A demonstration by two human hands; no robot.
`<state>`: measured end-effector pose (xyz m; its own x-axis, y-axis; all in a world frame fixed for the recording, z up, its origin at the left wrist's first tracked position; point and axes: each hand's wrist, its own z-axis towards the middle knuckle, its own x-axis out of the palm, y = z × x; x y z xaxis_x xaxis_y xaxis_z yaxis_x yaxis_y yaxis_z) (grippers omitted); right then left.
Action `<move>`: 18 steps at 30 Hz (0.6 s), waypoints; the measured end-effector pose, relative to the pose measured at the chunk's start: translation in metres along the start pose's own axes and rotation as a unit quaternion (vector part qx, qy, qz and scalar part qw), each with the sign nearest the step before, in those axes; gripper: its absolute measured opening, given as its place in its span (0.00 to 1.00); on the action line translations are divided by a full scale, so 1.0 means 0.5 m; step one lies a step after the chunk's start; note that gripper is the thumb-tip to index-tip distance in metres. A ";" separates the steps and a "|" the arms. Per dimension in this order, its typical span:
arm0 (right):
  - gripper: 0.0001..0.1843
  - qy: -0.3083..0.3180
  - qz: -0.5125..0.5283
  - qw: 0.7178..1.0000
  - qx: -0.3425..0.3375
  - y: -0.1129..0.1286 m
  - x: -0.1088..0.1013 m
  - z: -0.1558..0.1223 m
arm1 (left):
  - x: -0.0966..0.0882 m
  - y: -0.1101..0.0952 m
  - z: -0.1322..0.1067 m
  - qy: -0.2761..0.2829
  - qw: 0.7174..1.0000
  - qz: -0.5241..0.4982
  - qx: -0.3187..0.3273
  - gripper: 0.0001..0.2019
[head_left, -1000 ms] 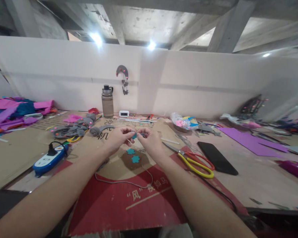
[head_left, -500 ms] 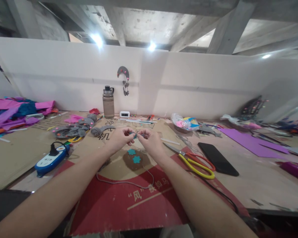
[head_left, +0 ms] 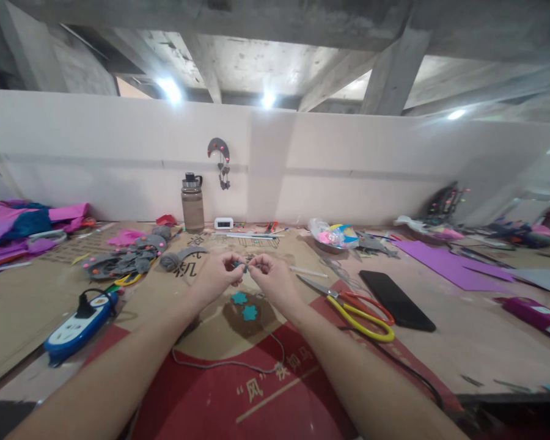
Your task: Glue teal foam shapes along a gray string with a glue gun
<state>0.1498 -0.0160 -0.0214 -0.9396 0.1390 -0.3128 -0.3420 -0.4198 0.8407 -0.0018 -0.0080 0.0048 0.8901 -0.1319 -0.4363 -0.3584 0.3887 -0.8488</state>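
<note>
My left hand [head_left: 217,278] and my right hand [head_left: 271,280] meet fingertip to fingertip above the cardboard. Both are closed in a pinch on a small teal piece [head_left: 245,267], whose shape the fingers mostly hide. Just below them are two flat teal cutouts [head_left: 249,313], star- or flower-shaped, one a little behind the other. A thin grey cord [head_left: 211,365] curves in a loose loop over the red and tan cardboard [head_left: 201,403] between my forearms. Where its ends go is hidden by my hands.
Scissors [head_left: 362,321] with red and yellow handles and a black phone [head_left: 396,300] lie right. A blue-and-white power strip [head_left: 80,324], grey felt pieces [head_left: 132,260] and a bottle [head_left: 193,205] stand left. Behind are a small clock [head_left: 223,223] and a bowl [head_left: 334,244]. Purple sheets [head_left: 453,266] lie far right.
The view has tilted up and turned slightly right, so things appear lower and further left. My hands stay together, pinching at the small teal piece; the two cutouts and scissors stay put.
</note>
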 end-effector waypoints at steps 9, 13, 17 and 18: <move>0.07 0.009 -0.021 1.000 -0.008 -0.011 0.001 -0.001 | -0.007 0.006 0.000 0.014 0.999 0.045 -0.005 0.09; 0.07 0.018 -0.016 1.000 0.001 -0.004 0.000 -0.001 | -0.010 0.015 0.002 0.032 0.999 0.021 -0.024 0.09; 0.05 0.024 -0.010 1.000 0.003 0.003 0.000 0.002 | -0.014 0.020 0.003 0.041 0.998 0.028 -0.027 0.10; 0.05 0.025 -0.010 1.000 0.003 0.003 -0.001 0.003 | -0.014 0.020 0.003 0.042 0.998 0.028 -0.026 0.09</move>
<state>0.1496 -0.0154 -0.0191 -0.9305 0.1015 -0.3518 -0.3613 -0.4115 0.8368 -0.0113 -0.0018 -0.0001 0.8418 -0.1884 -0.5059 -0.4234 0.3510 -0.8352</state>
